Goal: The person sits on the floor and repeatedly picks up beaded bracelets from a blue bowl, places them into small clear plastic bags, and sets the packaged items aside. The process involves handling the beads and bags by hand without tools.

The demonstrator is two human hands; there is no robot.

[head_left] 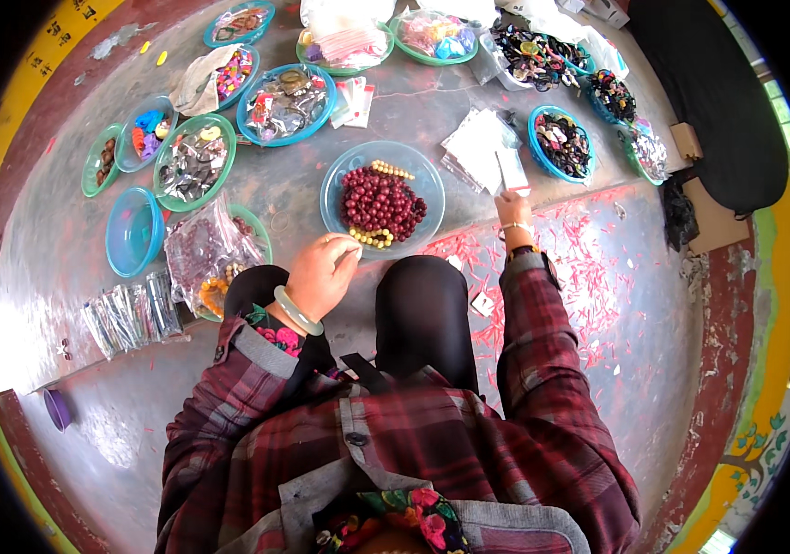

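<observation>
My left hand (324, 272), with a pale bangle (298, 312) on its wrist, is closed in a pinch above my knee, beside the near left rim of a clear bowl (330, 205). Whatever it may hold is too small to make out. Dark red bead strings (381, 205) lie heaped in that bowl, along with pale yellow beads (372, 239). To the right, my right hand (513, 212) pinches the near, red-edged end of a small plastic packet (510, 171). White sheets or packets (478, 152) are spread just beyond it.
Bowls of trinkets ring the far and left sides, among them a blue bowl (286, 103) and a green bowl (194, 162). An empty blue bowl (133, 231) stands left. Bagged beads (210, 242) lie near my left arm. Red scraps (589, 277) litter the lower surface at right, past a step.
</observation>
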